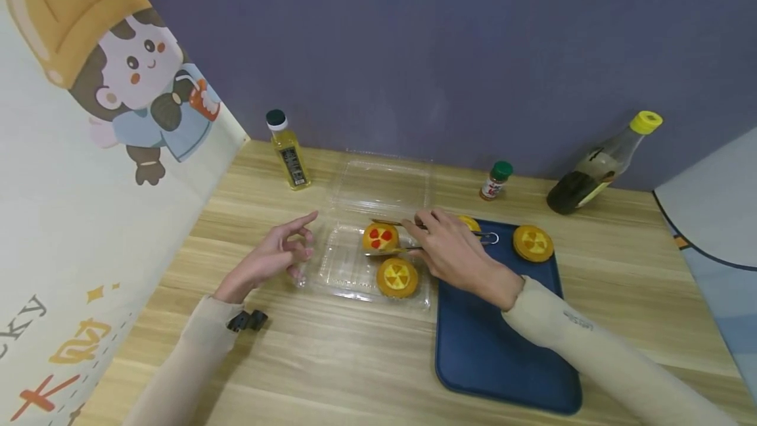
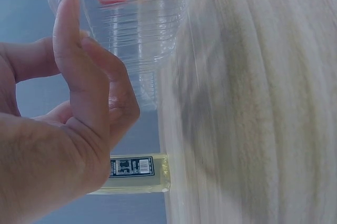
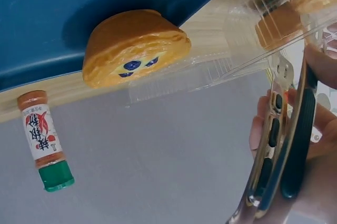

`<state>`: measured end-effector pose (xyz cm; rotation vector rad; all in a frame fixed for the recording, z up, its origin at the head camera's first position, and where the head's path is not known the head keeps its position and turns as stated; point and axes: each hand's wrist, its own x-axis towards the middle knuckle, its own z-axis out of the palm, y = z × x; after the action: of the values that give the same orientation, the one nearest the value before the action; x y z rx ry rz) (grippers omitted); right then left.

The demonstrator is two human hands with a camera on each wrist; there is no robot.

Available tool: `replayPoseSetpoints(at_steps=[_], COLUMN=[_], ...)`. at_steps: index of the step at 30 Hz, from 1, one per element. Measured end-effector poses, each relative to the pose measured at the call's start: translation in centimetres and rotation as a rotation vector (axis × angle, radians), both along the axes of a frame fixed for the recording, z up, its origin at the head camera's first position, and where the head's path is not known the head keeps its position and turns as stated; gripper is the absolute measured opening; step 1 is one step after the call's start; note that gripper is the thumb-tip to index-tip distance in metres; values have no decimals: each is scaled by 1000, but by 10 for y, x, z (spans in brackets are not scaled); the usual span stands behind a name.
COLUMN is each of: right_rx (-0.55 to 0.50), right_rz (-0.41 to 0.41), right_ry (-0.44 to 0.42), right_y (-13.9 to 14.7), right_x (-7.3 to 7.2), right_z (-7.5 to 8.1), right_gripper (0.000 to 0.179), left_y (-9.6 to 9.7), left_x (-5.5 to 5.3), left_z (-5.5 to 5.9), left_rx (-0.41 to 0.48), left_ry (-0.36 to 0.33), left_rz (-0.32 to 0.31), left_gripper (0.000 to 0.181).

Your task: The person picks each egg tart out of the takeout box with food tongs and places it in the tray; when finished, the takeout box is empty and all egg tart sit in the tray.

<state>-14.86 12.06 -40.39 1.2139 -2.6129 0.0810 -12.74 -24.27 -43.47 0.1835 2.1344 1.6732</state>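
Observation:
My right hand grips metal tongs with dark handle inserts. The tong tips lie either side of a tart with red topping, over the clear plastic box. A tart with yellow topping sits in the box's front right corner. My left hand is at the box's left side, index finger extended and the other fingers loosely bent, holding nothing. In the left wrist view its fingertip is right at the plastic box's rim.
A blue tray bears a yellow-topped tart and a blue-topped tart, largely behind my right hand in the head view. Along the wall stand an oil bottle, a green-capped spice jar and a yellow-capped bottle. The box's lid lies folded back.

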Motion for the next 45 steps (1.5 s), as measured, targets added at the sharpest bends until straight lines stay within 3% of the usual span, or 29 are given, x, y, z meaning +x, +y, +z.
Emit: replayPoseSetpoints(at_steps=[10, 22, 37, 45], right_rx=[-31, 31, 53, 44], right_rz=[34, 18, 29, 24], right_ry=[-39, -118, -48, -55], right_y=[-12, -16, -26, -25], right_x=[-4, -9, -16, -15], right_z=[-11, -5, -10, -12], right_gripper=[52, 59, 50, 51], left_y=[1, 0, 3, 3], left_x=[0, 1, 1, 1], left_z=[0, 2, 3, 3], left_rx=[-14, -20, -22, -18], left_ry=[-10, -12, -9, -15], left_rz=[8, 18, 11, 11], left_gripper=[86, 87, 86, 86])
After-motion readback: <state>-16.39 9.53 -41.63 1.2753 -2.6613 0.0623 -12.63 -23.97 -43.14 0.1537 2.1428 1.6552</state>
